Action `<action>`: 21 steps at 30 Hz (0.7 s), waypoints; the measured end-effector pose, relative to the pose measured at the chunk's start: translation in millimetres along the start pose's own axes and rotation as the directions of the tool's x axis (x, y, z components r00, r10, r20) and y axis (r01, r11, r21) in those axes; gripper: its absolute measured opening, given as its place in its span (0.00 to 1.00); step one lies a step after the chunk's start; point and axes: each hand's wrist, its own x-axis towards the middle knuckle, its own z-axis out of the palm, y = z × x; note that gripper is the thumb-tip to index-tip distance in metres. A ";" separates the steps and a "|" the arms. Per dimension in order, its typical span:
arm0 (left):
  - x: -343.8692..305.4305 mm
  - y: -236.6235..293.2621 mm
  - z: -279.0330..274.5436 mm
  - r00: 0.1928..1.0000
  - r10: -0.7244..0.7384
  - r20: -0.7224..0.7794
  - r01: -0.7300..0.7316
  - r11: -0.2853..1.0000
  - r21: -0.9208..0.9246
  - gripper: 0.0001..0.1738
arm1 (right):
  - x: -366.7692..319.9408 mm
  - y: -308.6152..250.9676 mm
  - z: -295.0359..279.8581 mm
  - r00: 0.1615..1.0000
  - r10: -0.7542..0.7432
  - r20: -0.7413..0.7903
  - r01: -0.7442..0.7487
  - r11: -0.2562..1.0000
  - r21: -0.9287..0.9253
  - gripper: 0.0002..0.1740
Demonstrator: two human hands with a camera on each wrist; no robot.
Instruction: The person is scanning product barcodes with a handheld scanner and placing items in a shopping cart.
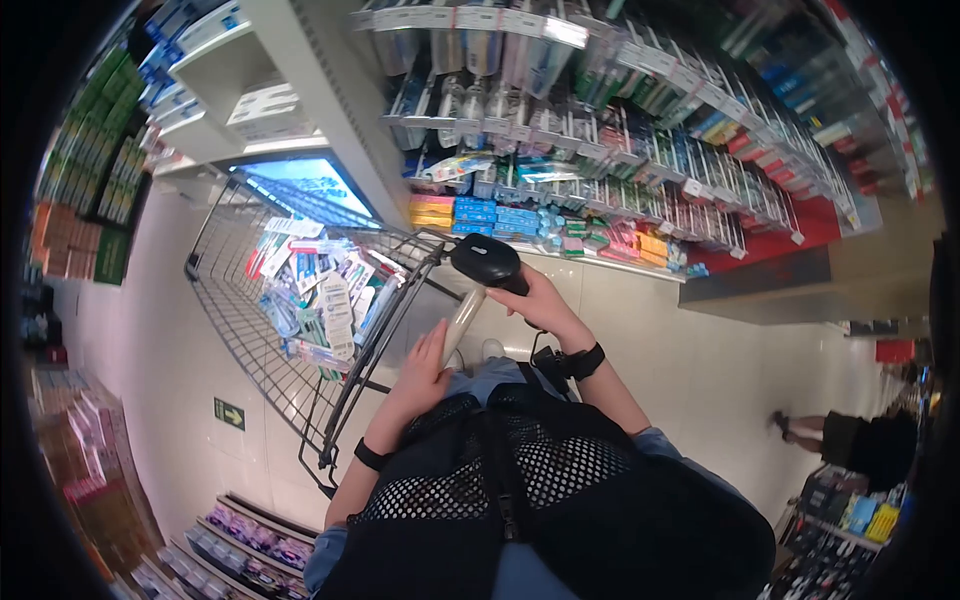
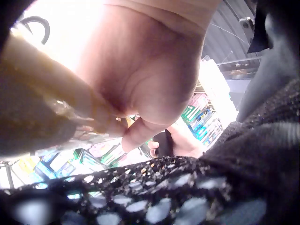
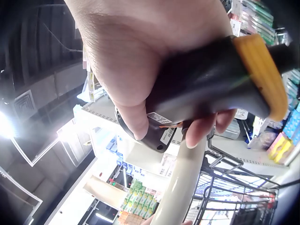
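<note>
My right hand (image 1: pixel 545 305) grips a black handheld scanner (image 1: pixel 487 260) above the far end of the cart's pale handle (image 1: pixel 463 322). The right wrist view shows the scanner's yellow-rimmed end (image 3: pixel 265 77) and fingertips curled under its dark body, close to the handle (image 3: pixel 180 183). Lower on that handle lies my left hand (image 1: pixel 418 378), with skin showing on both sides of the bar in the right wrist view. The wire cart (image 1: pixel 240 340) holds a heap of packaged goods (image 1: pixel 335 300). The left wrist view shows my left hand (image 2: pixel 145 70) beside the blurred handle (image 2: pixel 51 98).
Hanging packs fill the shelf rack (image 1: pixel 600 150) ahead, with coloured boxes (image 1: pixel 475 215) low down. A lit screen (image 1: pixel 310 188) stands beside the cart near a white shelf unit (image 1: pixel 330 90). Another person (image 1: pixel 865 440) is at the right. A green arrow sign (image 1: pixel 229 413) marks the floor.
</note>
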 end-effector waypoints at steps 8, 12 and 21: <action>3.9 -19.7 -12.6 0.948 0.118 0.296 -0.007 0.936 -0.352 0.43 | -8.8 17.6 17.7 0.990 -0.055 -0.132 0.064 0.996 0.061 0.25; -0.2 -32.7 -14.8 0.911 0.142 0.387 0.013 0.929 -0.371 0.44 | -17.8 20.4 31.1 0.978 -0.090 -0.186 0.105 0.992 0.071 0.27; -20.0 -31.4 -30.4 0.871 0.149 0.468 -0.063 0.979 -0.195 0.45 | -39.4 23.0 52.8 0.977 -0.143 -0.156 0.151 0.988 0.039 0.29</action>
